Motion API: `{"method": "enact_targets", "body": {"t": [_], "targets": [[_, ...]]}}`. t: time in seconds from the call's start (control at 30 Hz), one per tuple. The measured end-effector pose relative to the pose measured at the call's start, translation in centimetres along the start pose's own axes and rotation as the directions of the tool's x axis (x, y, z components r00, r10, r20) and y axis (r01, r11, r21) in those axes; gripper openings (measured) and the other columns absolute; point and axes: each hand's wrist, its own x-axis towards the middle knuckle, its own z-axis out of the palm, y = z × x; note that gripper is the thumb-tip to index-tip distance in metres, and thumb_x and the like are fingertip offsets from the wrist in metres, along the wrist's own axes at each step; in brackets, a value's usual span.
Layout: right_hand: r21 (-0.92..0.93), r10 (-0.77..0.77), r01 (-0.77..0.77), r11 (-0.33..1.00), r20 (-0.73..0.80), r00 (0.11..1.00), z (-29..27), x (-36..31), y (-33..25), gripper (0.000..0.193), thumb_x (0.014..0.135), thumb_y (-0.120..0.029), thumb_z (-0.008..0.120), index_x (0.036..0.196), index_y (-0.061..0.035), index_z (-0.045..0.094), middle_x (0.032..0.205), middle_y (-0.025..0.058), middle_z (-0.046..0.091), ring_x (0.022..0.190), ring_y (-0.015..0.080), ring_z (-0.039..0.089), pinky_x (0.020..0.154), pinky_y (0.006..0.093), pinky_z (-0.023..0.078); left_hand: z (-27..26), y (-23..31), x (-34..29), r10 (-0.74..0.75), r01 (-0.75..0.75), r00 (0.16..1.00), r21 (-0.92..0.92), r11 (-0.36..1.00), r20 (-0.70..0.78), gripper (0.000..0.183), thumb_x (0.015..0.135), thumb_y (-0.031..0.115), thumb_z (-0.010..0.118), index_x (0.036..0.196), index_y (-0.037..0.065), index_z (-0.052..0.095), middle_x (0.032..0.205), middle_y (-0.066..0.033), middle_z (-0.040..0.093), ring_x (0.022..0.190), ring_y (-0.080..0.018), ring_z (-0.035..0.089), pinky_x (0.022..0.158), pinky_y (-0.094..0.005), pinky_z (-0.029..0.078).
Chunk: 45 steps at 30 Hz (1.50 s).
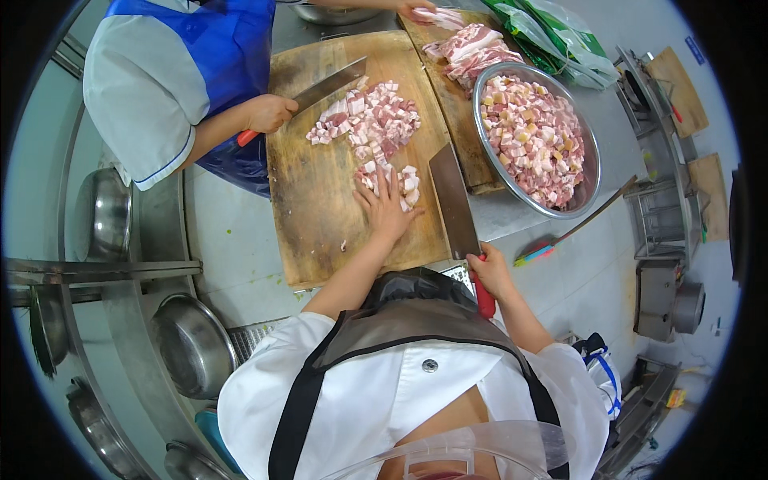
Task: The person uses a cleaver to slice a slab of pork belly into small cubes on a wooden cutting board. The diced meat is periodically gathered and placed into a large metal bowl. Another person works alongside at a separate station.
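My left hand [386,206] lies with its fingers spread over a small heap of diced pork [409,186] on the wooden chopping board [312,200]. A cleaver [453,196] is in my right hand [494,272], which is closed around its red handle. Its broad blade points away from me along the board's right edge, apart from the meat. Just beyond my left fingers lies a larger pile of diced pork [384,112], pink and white.
Across the board, a co-worker's hand [268,114] grips another cleaver [332,84]. Pork slabs [476,52] lie on a second board beside a green-and-white plastic bag [552,36]. A steel bowl [594,172] full of diced pork stands at right; steel basins [188,344] are at left.
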Motion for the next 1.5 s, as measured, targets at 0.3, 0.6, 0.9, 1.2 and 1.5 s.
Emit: {"method": "enact_targets", "body": {"t": [0.3, 0.6, 0.9, 1.2, 1.5], "targets": [[-0.010, -0.025, 0.025, 1.000, -0.004, 1.000, 2.5, 3.9, -2.6, 0.016, 0.084, -0.010, 0.056, 0.093, 0.0028, 0.054, 0.062, 0.0060, 0.055, 0.050, 0.0136, 0.055, 0.047, 0.0286, 0.046, 0.7, 1.0, 8.3, -0.131, 0.131, 0.991, 0.011, 0.991, -0.006, 0.106, 0.067, 0.047, 0.074, 0.146, 0.014, 0.011, 0.152, -0.0145, -0.001, 0.130, -0.0574, -0.001, 0.100, -0.0695, 0.008], [-0.028, -0.083, 0.083, 0.996, 0.016, 0.996, 3.6, 8.5, -5.7, 0.012, 0.084, -0.008, 0.057, 0.090, 0.0005, 0.053, 0.061, 0.0050, 0.053, 0.050, 0.0126, 0.053, 0.046, 0.0276, 0.045, 2.2, 1.2, 15.0, -0.220, 0.222, 0.974, -0.025, 0.975, 0.054, 0.065, 0.087, 0.017, 0.043, 0.146, 0.019, 0.015, 0.153, -0.0083, -0.004, 0.133, -0.0537, -0.002, 0.097, -0.0709, 0.019], [-0.097, -0.120, 0.119, 0.988, 0.003, 0.993, 0.5, 5.8, -3.8, 0.018, 0.081, -0.010, 0.061, 0.095, 0.0004, 0.059, 0.059, 0.0037, 0.055, 0.049, 0.0097, 0.054, 0.046, 0.0256, 0.043, -4.4, -7.3, 11.3, 0.047, -0.052, 0.999, -0.449, 0.892, -0.021, 0.078, 0.068, 0.016, 0.075, 0.135, 0.009, 0.036, 0.141, -0.0180, 0.028, 0.128, -0.0333, 0.032, 0.098, -0.0381, 0.039], [-0.243, -0.087, 0.127, 0.962, 0.170, 0.982, -2.1, 2.5, -3.1, 0.031, 0.080, -0.007, 0.062, 0.110, -0.0005, 0.060, 0.062, 0.0032, 0.057, 0.049, 0.0080, 0.052, 0.047, 0.0246, 0.043, -5.8, -10.1, -8.1, 0.073, -0.033, 0.990, -0.302, 0.953, 0.121, 0.019, 0.072, 0.004, 0.062, 0.090, 0.000, 0.061, 0.094, -0.0147, 0.057, 0.088, -0.0343, 0.055, 0.076, -0.0402, 0.047], [-0.171, -0.056, 0.081, 0.982, 0.146, 0.988, -1.6, 0.8, -1.6, 0.028, 0.080, -0.008, 0.061, 0.106, -0.0001, 0.059, 0.061, 0.0032, 0.056, 0.050, 0.0098, 0.053, 0.047, 0.0261, 0.044, -4.7, -10.2, -9.2, 0.101, -0.092, 0.995, -0.265, 0.960, 0.023, 0.022, 0.068, -0.005, 0.053, 0.088, 0.001, 0.060, 0.093, -0.0148, 0.056, 0.091, -0.0336, 0.055, 0.076, -0.0390, 0.047]]}}
